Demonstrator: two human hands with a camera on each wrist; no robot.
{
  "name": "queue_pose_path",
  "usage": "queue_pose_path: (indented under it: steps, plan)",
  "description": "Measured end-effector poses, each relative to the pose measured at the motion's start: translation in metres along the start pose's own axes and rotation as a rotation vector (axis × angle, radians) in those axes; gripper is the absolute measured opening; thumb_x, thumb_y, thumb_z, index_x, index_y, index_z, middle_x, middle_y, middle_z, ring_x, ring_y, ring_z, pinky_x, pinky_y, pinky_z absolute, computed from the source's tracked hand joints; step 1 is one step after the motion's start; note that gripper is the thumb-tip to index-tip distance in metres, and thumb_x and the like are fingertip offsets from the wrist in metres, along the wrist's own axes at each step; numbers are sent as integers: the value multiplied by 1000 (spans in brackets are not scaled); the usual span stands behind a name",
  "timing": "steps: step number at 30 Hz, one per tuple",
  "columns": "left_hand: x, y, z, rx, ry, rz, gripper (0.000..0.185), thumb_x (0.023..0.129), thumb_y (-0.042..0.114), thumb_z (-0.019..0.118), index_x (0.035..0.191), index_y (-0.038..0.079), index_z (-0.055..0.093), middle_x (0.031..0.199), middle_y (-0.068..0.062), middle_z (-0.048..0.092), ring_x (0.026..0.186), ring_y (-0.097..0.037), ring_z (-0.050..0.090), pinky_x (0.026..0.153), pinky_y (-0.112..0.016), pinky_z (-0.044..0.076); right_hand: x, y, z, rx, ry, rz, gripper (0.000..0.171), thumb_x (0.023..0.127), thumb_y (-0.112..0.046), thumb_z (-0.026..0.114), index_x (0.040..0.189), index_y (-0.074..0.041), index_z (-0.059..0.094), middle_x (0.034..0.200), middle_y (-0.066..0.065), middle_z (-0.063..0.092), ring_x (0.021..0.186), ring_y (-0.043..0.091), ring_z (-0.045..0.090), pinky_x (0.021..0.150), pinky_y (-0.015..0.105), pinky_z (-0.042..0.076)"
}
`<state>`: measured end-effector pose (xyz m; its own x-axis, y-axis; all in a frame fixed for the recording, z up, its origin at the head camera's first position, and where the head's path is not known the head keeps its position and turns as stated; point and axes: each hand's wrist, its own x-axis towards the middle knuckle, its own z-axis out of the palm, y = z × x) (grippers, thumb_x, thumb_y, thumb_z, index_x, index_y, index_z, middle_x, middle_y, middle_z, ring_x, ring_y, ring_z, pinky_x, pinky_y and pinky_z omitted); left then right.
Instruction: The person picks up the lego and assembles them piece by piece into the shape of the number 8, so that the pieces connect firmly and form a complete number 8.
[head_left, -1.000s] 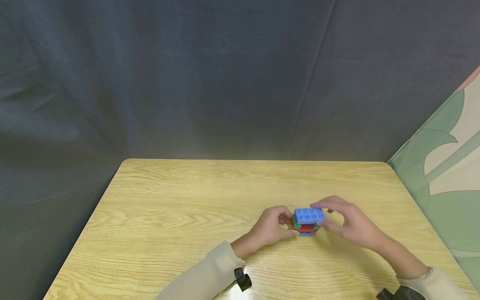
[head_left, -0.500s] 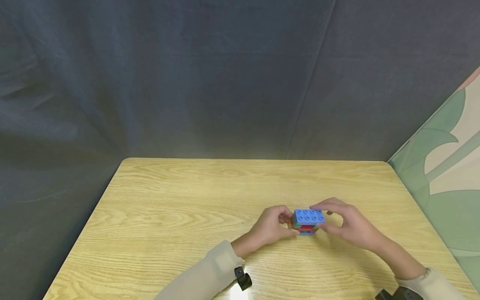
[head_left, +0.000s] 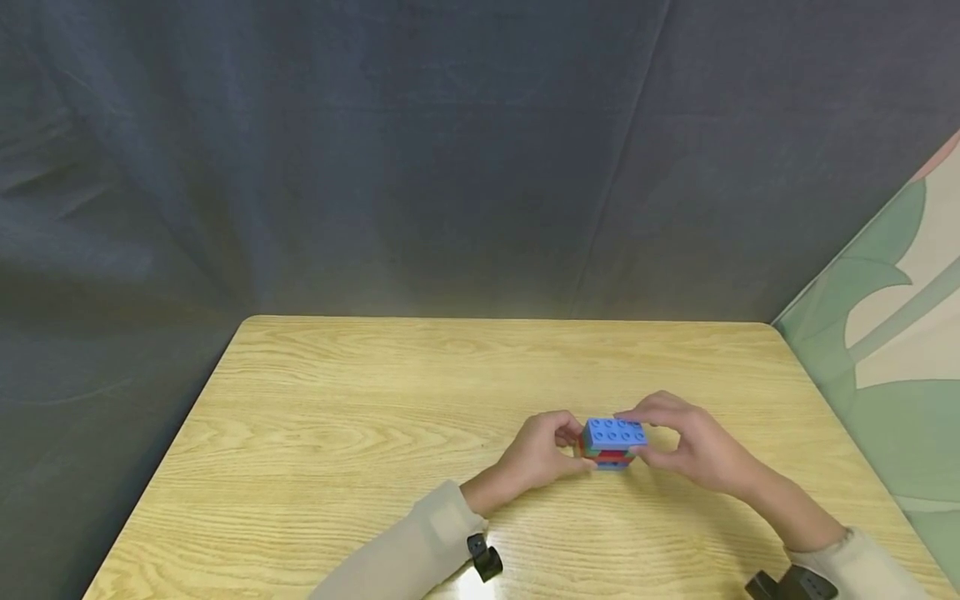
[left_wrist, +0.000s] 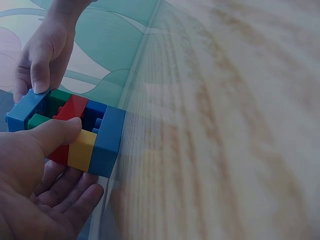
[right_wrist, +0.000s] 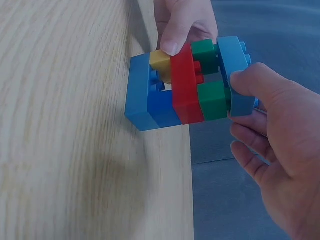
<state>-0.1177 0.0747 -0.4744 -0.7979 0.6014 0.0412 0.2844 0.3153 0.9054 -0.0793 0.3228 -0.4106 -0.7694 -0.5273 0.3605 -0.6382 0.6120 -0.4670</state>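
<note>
A stack of toy building bricks stands on the table. In the right wrist view its bottom is a long blue brick (right_wrist: 137,95). Above it sit a small yellow brick (right_wrist: 160,62) and a small blue brick (right_wrist: 164,109), then a long red brick (right_wrist: 185,90) and two green bricks (right_wrist: 212,101). A second long blue brick (head_left: 615,433) tops the stack; green studs show in a narrow gap beneath it. My left hand (head_left: 536,450) grips the stack's left end around the red and yellow bricks. With thumb and fingers, my right hand (head_left: 693,442) pinches the top blue brick's right end.
The wood-grain table (head_left: 360,400) spreads around the stack. Dark cloth (head_left: 450,167) hangs behind its far edge, and a patterned green panel (head_left: 892,392) borders the right side. Wrist cameras sit at both sleeves.
The top blue brick has levelled and lowered slightly over the green bricks, the right hand still pinching it. Over the last half second both hands have barely moved.
</note>
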Motion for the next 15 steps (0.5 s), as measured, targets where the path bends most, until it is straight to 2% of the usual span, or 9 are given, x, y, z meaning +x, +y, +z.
queue_pose_path:
  steps: [7,15]
  plan:
    - [-1,1,0,10,8,7,30,82,17,88,104,10,69,99,6,70,90,-3,63,84,-17,53,1,2,1,-32,2,-39,51,69,3,87,116,-13,74,104,-13,66,97,7,58,83,17,50]
    - [-1,1,-1,14,6,-1,30,82,18,88,104,10,69,99,7,69,91,-2,63,85,-18,53,0,6,4,-26,8,-37,50,69,3,86,115,-12,74,104,-13,66,97,7,59,84,15,49]
